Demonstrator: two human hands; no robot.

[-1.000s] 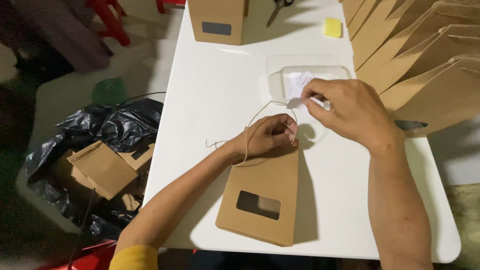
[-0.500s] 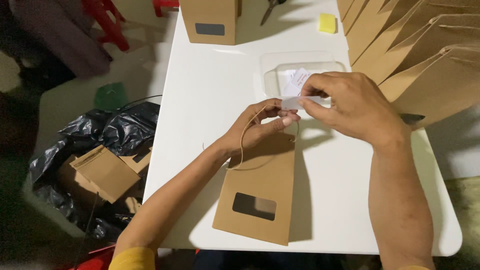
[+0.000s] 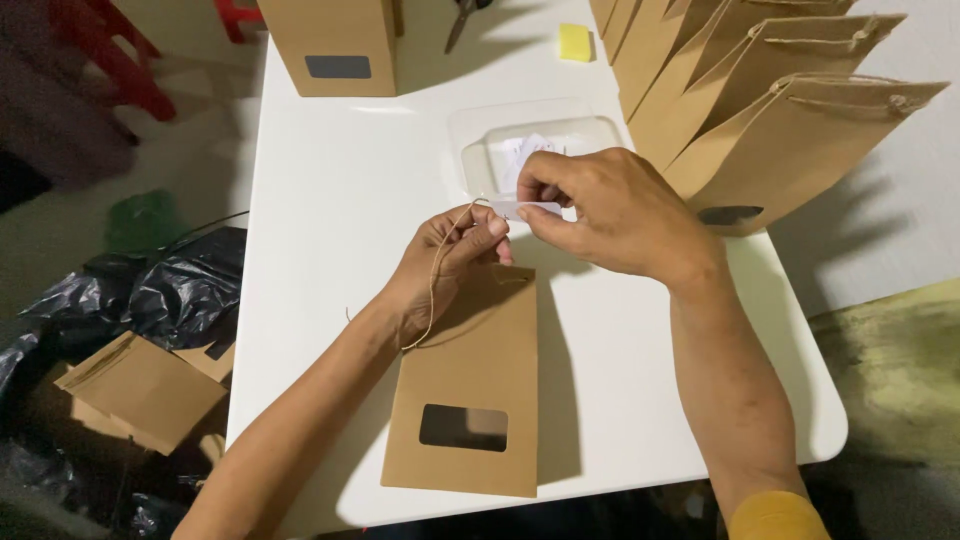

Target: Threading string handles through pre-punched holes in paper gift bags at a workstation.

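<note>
- One white table (image 3: 330, 200) with rounded corners fills most of the view and carries nearly everything in the scene.
- Four or so flat brown paper bags with cord handles (image 3: 800, 130) lie fanned and overlapping at the table's far right; the exact count is hard to tell where they overlap at the top edge.
- One brown paper bag (image 3: 470, 390) with a small rectangular window lies flat at the near edge, just under both hands.
- One upright brown window bag (image 3: 335, 45) stands at the far edge of the table.
- One black plastic sack (image 3: 170, 290) sits on the floor to the left, with at least two crumpled brown bags (image 3: 140, 390) against it.
- Two bare hands work above the flat bag: the left hand (image 3: 445, 265) is closed around a thin brown twine (image 3: 437, 280) that loops down over the wrist, while the right hand (image 3: 610, 210) pinches a small white tag (image 3: 525, 207) between thumb and fingers, touching the left fingertips.
- One clear plastic tray (image 3: 480, 145) holding white tags rests just behind the hands.
- One yellow sticky pad (image 3: 574, 42) lies near the far edge.
- One pair of scissors (image 3: 462, 15) is partly cut off at the top.
- The pale floor also shows something green (image 3: 145, 220) and red furniture legs (image 3: 110, 60) at upper left.
</note>
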